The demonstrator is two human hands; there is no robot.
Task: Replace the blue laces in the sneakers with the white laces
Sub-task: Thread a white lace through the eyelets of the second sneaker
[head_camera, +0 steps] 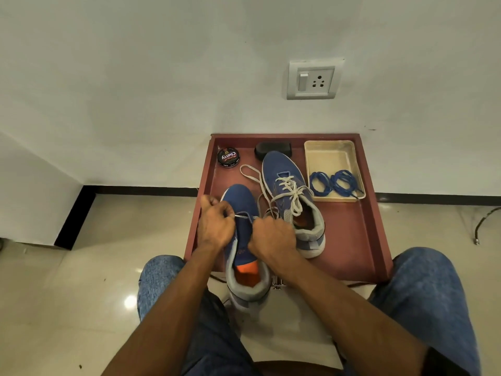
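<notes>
Two hands work the near sneaker (242, 213), which lies toe-away across the tray's (352, 240) front edge: the left hand (215, 226) pinches the white lace (244, 216) stretched crosswise toward the right hand (272, 234), also curled on it.

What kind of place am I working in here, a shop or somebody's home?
Probably a room in a home, though I can't be sure: glossy tiled floor, a plain white wall with a switch and socket plate, and a low red tray table holding a shoe polish tin.
</notes>
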